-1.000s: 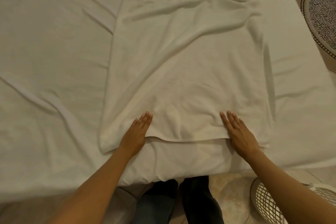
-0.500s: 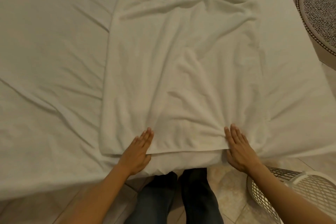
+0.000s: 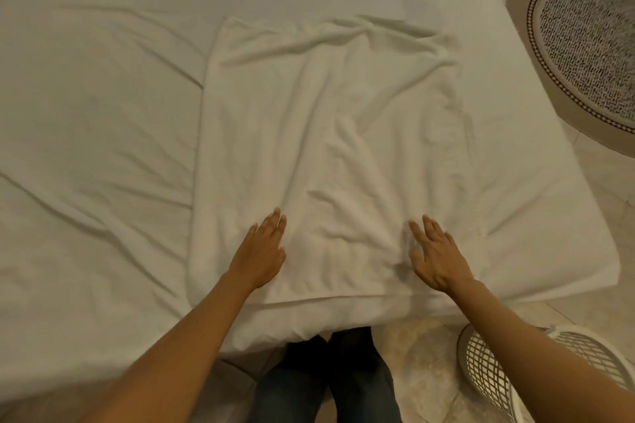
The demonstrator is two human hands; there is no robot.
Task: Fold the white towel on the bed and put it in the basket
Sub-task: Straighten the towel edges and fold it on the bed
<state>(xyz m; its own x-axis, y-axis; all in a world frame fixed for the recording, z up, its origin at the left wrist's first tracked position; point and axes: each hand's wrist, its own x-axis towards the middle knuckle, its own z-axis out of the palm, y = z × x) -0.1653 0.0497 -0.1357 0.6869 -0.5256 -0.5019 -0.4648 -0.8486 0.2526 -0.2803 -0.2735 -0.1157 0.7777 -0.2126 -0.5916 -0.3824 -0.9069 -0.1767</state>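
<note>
Left hand [image 3: 262,256] and right hand [image 3: 438,256] lie on the towel [image 3: 326,148], fingers [image 3: 276,225] straight, seemingly pressing.

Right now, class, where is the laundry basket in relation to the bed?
In the head view the white lattice basket stands on the floor at the lower right, beyond the bed's near right corner, partly hidden under the person's right forearm.

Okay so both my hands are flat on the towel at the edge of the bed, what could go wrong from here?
The towel is still creased across the middle and far end, so another fold may trap wrinkles. Its near edge lies at the bed's edge under your left hand and right hand; a pull toward you might slide it off. The basket sits low on the floor to your right, so the bundle could loosen on the way down.
</note>
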